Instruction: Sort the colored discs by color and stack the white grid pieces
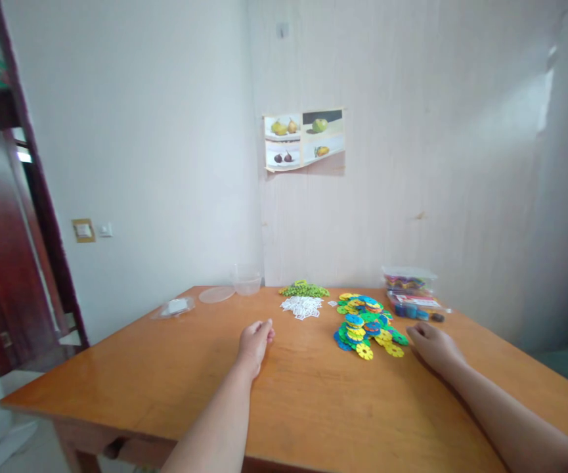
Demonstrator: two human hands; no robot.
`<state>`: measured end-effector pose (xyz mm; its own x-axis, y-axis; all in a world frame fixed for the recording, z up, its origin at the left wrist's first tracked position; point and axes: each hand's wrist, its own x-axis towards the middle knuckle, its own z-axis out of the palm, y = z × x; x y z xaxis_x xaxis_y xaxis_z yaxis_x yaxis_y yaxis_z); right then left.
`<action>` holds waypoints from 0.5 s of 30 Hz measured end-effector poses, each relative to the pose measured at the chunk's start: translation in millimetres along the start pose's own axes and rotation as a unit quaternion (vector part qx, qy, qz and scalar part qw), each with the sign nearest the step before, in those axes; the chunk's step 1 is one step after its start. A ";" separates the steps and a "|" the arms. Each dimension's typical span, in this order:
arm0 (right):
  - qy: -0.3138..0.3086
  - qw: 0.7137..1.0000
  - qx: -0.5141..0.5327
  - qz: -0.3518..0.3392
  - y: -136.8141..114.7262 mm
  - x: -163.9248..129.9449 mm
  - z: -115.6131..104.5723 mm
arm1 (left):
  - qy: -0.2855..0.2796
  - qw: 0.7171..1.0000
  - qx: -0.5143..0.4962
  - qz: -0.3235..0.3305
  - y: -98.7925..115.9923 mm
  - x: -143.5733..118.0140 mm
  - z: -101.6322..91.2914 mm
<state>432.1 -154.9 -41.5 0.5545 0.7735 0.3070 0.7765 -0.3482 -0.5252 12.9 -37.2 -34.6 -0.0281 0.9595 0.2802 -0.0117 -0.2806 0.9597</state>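
My left hand (255, 345) rests on the wooden table, its fingers curled into a loose fist with nothing showing in them. It is nearest to a pile of small white plastic pieces (302, 307). On the right, my right hand (432, 346) also lies closed on the tabletop, and no object is visible in it. Just left of that hand spreads a heap of notched plastic discs (368, 322) in blue, green and yellow. Behind the white pieces sits a bunch of green plastic pieces (303, 289).
A clear round tub (247, 281) and a clear lid (217, 295) are at the back left, near a small plastic bag (175, 307). Clear boxes with colourful contents (414, 292) stand at the back right, beside a small dark item (438, 317). Walls rise behind the table (323, 407).
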 end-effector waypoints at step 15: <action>-0.006 0.999 0.006 -0.038 20.0 8.8 10.7 | 0.024 0.999 0.039 0.000 -5.2 11.5 -44.3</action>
<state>449.4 -149.4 -57.8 0.4907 0.8037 0.3366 0.8120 -0.2818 -0.5111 -31.6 -25.8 -37.2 -0.0751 0.9568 0.2809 0.0664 -0.2763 0.9588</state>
